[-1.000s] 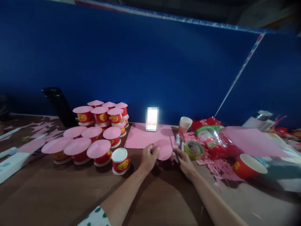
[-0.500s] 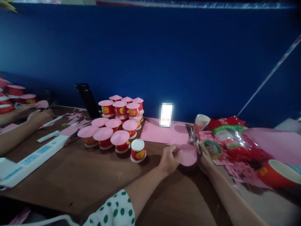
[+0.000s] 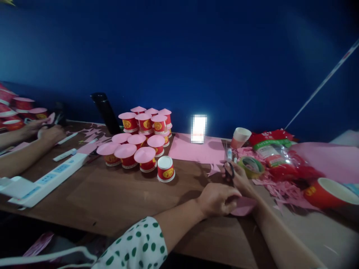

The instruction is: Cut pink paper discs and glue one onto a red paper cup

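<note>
My left hand (image 3: 215,198) is closed on a round piece of pink paper (image 3: 244,206), low in front of my right forearm. Just beyond it, my right hand (image 3: 239,176) grips a pair of scissors by the black handles (image 3: 229,170); the blades are hard to make out. A pink paper scrap (image 3: 214,169) lies on the table beside the scissors. To the left stands an upside-down red paper cup (image 3: 166,170) with a bare white base. Behind it are several red cups topped with pink paper discs (image 3: 144,154), some stacked.
A pink sheet (image 3: 196,153) lies under a bright phone (image 3: 199,129). Tape (image 3: 251,167), a paper cup (image 3: 241,137), a red plastic packet (image 3: 276,149) and scraps crowd the right. Leftward are a power strip (image 3: 53,177), a black flask (image 3: 105,112) and another person's hands (image 3: 50,135).
My left hand has brought the pink disc down and right, toward me. My right hand with the scissors has shifted slightly left and up, apart from the disc. A scrap now shows beside it.
</note>
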Available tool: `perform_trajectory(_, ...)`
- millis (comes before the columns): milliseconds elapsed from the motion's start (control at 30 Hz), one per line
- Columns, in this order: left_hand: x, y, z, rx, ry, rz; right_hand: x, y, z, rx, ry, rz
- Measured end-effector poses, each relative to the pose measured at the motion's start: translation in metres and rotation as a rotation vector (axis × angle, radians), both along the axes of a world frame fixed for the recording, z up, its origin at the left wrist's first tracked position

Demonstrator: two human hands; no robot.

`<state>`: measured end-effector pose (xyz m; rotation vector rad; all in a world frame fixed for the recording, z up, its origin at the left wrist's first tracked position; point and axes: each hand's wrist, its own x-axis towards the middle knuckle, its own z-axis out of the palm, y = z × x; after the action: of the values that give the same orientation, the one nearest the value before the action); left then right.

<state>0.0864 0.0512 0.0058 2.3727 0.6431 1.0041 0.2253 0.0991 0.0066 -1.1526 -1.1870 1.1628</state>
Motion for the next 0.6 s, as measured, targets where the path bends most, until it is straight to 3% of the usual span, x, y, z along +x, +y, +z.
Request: perform_trajectory(600, 0.008, 0.006, 0.001, -0.324, -0.259, 0.230, 0.010, 0.011, -0.008, 0.031, 0.092, 0.114)
